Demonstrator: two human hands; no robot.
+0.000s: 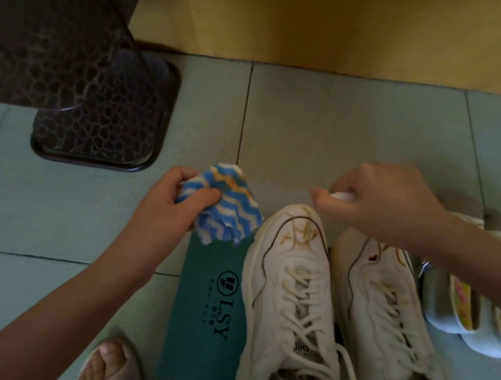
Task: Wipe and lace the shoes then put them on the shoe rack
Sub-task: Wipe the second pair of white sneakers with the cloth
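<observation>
Head view, looking down at the floor tiles (348, 127).

- Two white sneakers (290, 299) stand side by side, touching, toes pointing away from me, between a teal card marked LSY (208, 323) and a pair of sandals (475, 311). I judge they are set toe-out so both toe caps are in easy reach.
- The nearer-left sneaker has yellow-brown streaks (299, 231) on its toe, and the other shows similar marks. These look like the target of the wipe.
- Left hand (159, 205) bunches a blue, white and orange zigzag cloth (228, 206), thumb and fingers clamped on one end. The loose end hangs just beyond the stained toe and is not touching it as far as I can tell. It looks held ready.
- Right hand (386, 197) hovers over the toes, fingers curled round a small white object (343, 196). Most of it is hidden, so I cannot tell what it is. Possibly a cleaner, which would explain holding it above the stains.
- Laces are threaded but loose, with the ends trailing.
- No shoe rack in view.
- My read: wiping is not yet begun, and lacing and racking remain.
</observation>
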